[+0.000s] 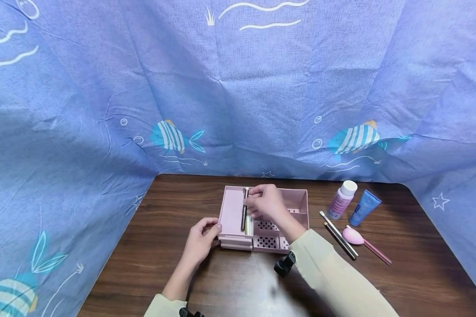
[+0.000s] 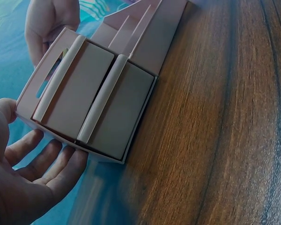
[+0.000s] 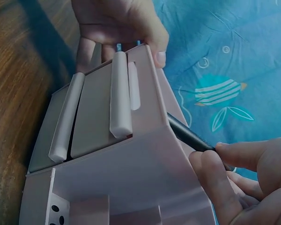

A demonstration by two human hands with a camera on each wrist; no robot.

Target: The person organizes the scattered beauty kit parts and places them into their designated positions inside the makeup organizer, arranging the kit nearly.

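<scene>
A pink makeup organizer (image 1: 232, 207) stands on the table, with two drawers (image 2: 117, 110) closed at its left front and open compartments on its right. My left hand (image 1: 201, 237) grips its left side, thumb at the top edge and fingers along the side wall. Over the top tray, my right hand (image 1: 267, 203) pinches a slim black makeup pen (image 3: 192, 133) between thumb and fingers. One end of that pen dips behind the tray's front wall in the right wrist view. Beside it in the tray lie thin pale and gold sticks (image 1: 250, 225), partly hidden by the hand.
Right of the organizer stand a pink bottle with a white cap (image 1: 342, 200) and a blue tube (image 1: 365, 208). Before them lie a white stick (image 1: 337, 232), a dark stick (image 1: 340, 241) and a pink sponge (image 1: 353, 235) beside a pink-handled stick (image 1: 377, 252). A blue fish-print cloth (image 1: 262, 110) hangs behind.
</scene>
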